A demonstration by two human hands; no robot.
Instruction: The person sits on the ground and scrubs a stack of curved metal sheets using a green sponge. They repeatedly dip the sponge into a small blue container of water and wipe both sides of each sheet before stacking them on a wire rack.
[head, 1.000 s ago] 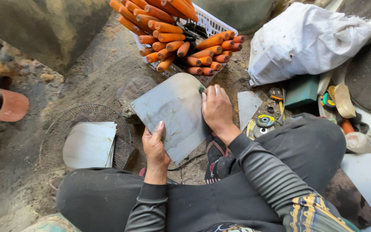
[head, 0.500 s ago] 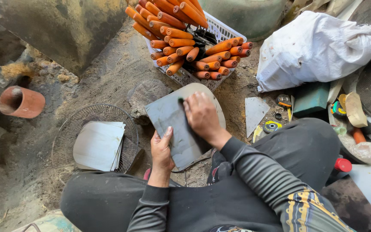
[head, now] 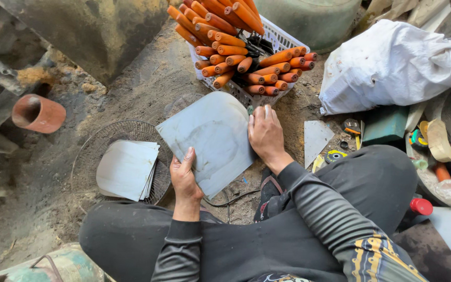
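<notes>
The metal sheet, grey with one rounded end and straight cut sides, is held tilted above the dirt floor in front of the seated person's knees, and everything else sits around it. The left hand grips its near lower edge, thumb on top and fingers curled under, clamped on the sheet. The right hand lies flat against its right edge, fingers together and extended, pressing rather than pinching. Just beyond the sheet's far rounded edge stands a white basket packed with orange-handled tools, nearly touching that edge. To the sheet's left, close by, a stack of similar sheets rests on a round wire grille. Right of the sheet, past the right hand, a small metal offcut lies on the ground, with a white sack further out. Bare dirt shows only in the narrow band between the sheet's upper left edge and the grille.
</notes>
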